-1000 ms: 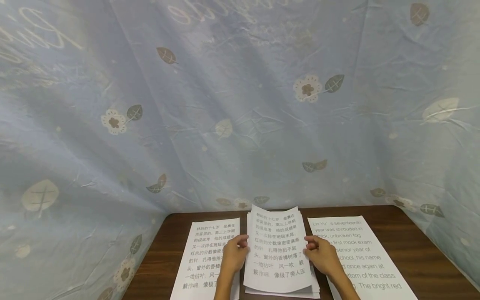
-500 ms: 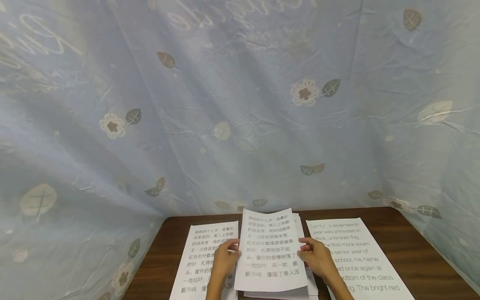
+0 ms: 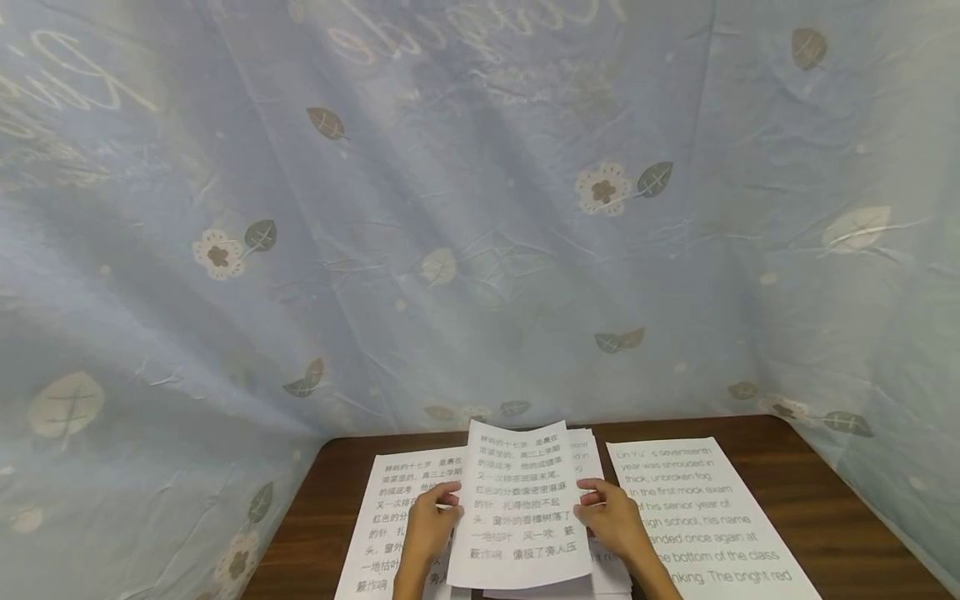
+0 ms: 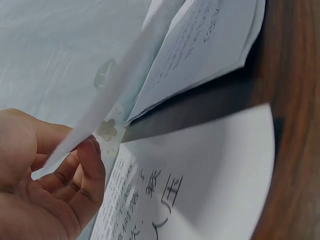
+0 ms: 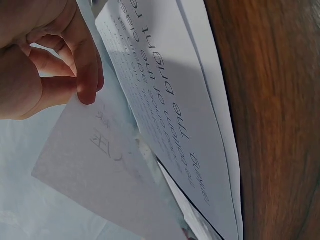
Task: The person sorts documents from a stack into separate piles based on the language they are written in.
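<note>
A white sheet (image 3: pixel 517 508) printed with Chinese characters is held up between both hands, bowed slightly along its top edge. My left hand (image 3: pixel 431 525) pinches its left edge between thumb and fingers, as the left wrist view also shows. At the opposite edge, my right hand (image 3: pixel 609 521) pinches the sheet the same way. The raised sheet covers part of the middle paper stack (image 3: pixel 588 458), whose visible strip bears English print. It also overlaps the left paper (image 3: pixel 390 508), which carries Chinese text. In the left wrist view the raised sheet (image 4: pixel 110 90) appears nearly edge-on, apart from the papers below.
To the right lies another paper (image 3: pixel 697 517) with large English print, partly behind the right forearm. Everything rests on a dark brown wooden table (image 3: pixel 817 492). A pale blue patterned cloth (image 3: pixel 495 250) hangs behind the table and around its sides.
Both hands have carried the Chinese-printed sheet leftward from the middle stack, partly over the left paper. English text on the stack is now uncovered along the right. The head view has shifted slightly.
</note>
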A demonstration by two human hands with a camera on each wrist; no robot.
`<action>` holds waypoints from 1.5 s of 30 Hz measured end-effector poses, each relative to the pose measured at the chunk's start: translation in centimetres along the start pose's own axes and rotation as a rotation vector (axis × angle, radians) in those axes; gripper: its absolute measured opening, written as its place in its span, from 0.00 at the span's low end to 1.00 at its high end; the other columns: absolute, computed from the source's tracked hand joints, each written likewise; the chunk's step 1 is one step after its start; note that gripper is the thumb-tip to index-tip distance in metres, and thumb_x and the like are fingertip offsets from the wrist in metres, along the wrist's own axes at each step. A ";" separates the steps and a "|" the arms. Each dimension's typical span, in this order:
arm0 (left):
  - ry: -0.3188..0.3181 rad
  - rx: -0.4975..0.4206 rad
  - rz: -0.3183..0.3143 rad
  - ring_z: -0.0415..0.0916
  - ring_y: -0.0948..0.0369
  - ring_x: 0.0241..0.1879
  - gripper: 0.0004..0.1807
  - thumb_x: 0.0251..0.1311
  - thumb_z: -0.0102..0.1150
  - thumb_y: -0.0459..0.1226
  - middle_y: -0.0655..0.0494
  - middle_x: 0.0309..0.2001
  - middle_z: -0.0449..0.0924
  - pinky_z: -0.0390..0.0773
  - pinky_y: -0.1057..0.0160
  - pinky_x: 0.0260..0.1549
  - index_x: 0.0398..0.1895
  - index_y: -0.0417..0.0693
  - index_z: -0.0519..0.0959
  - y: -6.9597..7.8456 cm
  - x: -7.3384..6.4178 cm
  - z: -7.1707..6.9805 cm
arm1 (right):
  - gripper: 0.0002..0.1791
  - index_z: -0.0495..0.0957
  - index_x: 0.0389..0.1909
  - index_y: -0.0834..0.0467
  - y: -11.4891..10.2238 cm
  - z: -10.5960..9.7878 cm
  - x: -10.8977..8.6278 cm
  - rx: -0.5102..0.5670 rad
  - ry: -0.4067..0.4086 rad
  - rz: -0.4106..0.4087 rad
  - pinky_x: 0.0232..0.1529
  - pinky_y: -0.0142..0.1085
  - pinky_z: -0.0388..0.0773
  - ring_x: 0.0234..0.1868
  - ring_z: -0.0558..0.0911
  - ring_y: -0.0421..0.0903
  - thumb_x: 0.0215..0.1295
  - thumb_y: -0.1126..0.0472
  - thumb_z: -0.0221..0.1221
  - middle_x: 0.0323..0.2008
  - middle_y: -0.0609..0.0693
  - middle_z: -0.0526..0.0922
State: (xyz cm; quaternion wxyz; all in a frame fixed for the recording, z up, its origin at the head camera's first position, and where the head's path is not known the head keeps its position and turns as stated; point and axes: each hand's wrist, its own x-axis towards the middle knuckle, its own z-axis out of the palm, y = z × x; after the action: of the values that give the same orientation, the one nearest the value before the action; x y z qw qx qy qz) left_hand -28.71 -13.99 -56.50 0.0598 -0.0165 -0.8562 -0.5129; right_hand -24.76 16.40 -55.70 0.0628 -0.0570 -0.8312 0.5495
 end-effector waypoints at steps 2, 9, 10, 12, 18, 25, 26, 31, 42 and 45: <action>0.004 0.008 0.001 0.82 0.62 0.35 0.22 0.62 0.65 0.28 0.51 0.42 0.86 0.81 0.67 0.31 0.60 0.38 0.85 -0.1 -0.1 -0.4 | 0.25 0.81 0.62 0.69 -0.1 0.3 0.0 0.007 -0.005 -0.002 0.31 0.36 0.87 0.35 0.86 0.43 0.63 0.68 0.66 0.42 0.55 0.85; 0.013 0.004 0.013 0.82 0.61 0.36 0.21 0.62 0.65 0.28 0.50 0.42 0.86 0.82 0.67 0.30 0.60 0.37 0.85 -0.7 0.0 -1.3 | 0.25 0.80 0.63 0.70 -0.2 1.0 0.0 0.024 -0.022 -0.004 0.31 0.36 0.87 0.34 0.86 0.43 0.64 0.68 0.66 0.42 0.55 0.84; 0.015 0.005 0.014 0.82 0.61 0.36 0.21 0.62 0.66 0.28 0.50 0.42 0.86 0.82 0.67 0.31 0.60 0.37 0.85 -0.8 0.0 -1.4 | 0.26 0.80 0.63 0.69 -0.2 1.1 0.0 0.018 -0.022 -0.007 0.31 0.35 0.87 0.34 0.86 0.43 0.64 0.67 0.66 0.42 0.55 0.84; 0.020 0.007 0.011 0.82 0.61 0.36 0.21 0.61 0.66 0.28 0.51 0.42 0.86 0.81 0.67 0.31 0.60 0.38 0.85 -0.9 0.0 -1.6 | 0.26 0.81 0.63 0.69 -0.2 1.3 -0.1 0.008 -0.021 -0.004 0.31 0.35 0.87 0.34 0.86 0.43 0.63 0.67 0.67 0.42 0.54 0.85; 0.022 0.022 0.000 0.81 0.61 0.36 0.20 0.62 0.65 0.28 0.51 0.41 0.86 0.81 0.68 0.31 0.59 0.38 0.85 -1.2 -0.1 -2.3 | 0.25 0.81 0.62 0.67 -0.2 1.9 -0.2 0.002 -0.025 -0.004 0.31 0.34 0.86 0.33 0.85 0.42 0.64 0.66 0.67 0.42 0.53 0.85; 0.015 0.014 -0.008 0.81 0.61 0.37 0.21 0.62 0.66 0.27 0.51 0.42 0.85 0.81 0.67 0.33 0.59 0.38 0.85 -1.9 -0.1 -3.0 | 0.24 0.81 0.62 0.68 -0.3 3.0 0.0 0.026 -0.024 -0.019 0.30 0.34 0.86 0.34 0.85 0.42 0.63 0.67 0.66 0.42 0.53 0.85; 0.016 0.012 -0.008 0.81 0.61 0.37 0.21 0.62 0.66 0.27 0.51 0.42 0.85 0.81 0.68 0.32 0.59 0.38 0.85 -2.0 -0.1 -3.1 | 0.25 0.81 0.62 0.68 -0.3 3.1 0.0 0.033 -0.026 -0.012 0.31 0.34 0.86 0.34 0.85 0.42 0.63 0.68 0.66 0.42 0.54 0.85; 0.017 -0.006 -0.021 0.80 0.60 0.37 0.21 0.62 0.66 0.27 0.50 0.43 0.85 0.80 0.68 0.31 0.60 0.38 0.85 -2.6 -0.1 -3.7 | 0.26 0.80 0.62 0.69 -0.7 3.9 0.0 0.058 -0.041 -0.004 0.32 0.34 0.87 0.35 0.86 0.42 0.63 0.67 0.66 0.42 0.55 0.85; 0.037 -0.031 -0.045 0.79 0.61 0.36 0.21 0.61 0.66 0.27 0.49 0.42 0.85 0.80 0.67 0.29 0.59 0.36 0.84 -3.8 -0.4 -6.3 | 0.27 0.78 0.64 0.69 -1.3 6.1 -0.3 0.118 -0.090 0.003 0.34 0.35 0.88 0.38 0.87 0.43 0.64 0.65 0.66 0.45 0.56 0.85; 0.033 -0.045 -0.040 0.79 0.60 0.36 0.21 0.61 0.66 0.26 0.47 0.42 0.85 0.80 0.67 0.30 0.59 0.35 0.84 -4.1 -0.5 -6.9 | 0.28 0.78 0.65 0.70 -1.5 6.6 -0.5 0.127 -0.097 0.011 0.35 0.37 0.89 0.38 0.87 0.43 0.64 0.66 0.66 0.45 0.56 0.84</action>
State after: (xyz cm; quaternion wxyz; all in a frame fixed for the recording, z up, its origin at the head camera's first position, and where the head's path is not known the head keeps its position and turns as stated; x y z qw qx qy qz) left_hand -28.03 -21.96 -56.97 0.0633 0.0079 -0.8436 -0.5332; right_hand -25.44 9.81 -56.91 0.0227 -0.0309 -0.7963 0.6037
